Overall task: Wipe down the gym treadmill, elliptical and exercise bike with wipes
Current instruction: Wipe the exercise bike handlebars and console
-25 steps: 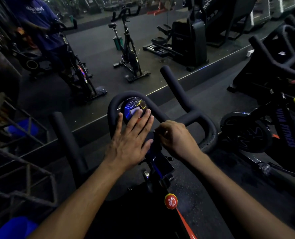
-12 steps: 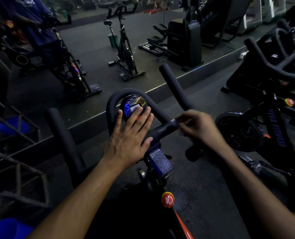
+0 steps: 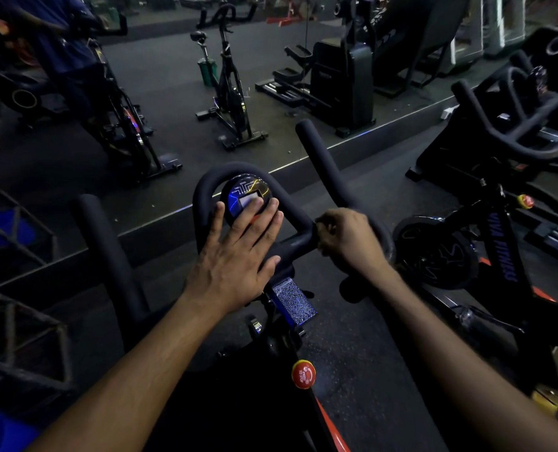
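Exercise bike handlebar (image 3: 323,164) held — dim gym.
Left hand (image 3: 238,256) laid flat on the console (image 3: 246,195); right hand (image 3: 349,238) clenched round the handlebar.

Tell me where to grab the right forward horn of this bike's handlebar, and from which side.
Grip the right horn along its straight padded stretch, between its rounded tip and the bend where the right hand now curls round the bar. Come from above and wrap the fingers round. The tube is round, even and bare there, and it rises forward and away; the left hand lies flat over the console, well clear.
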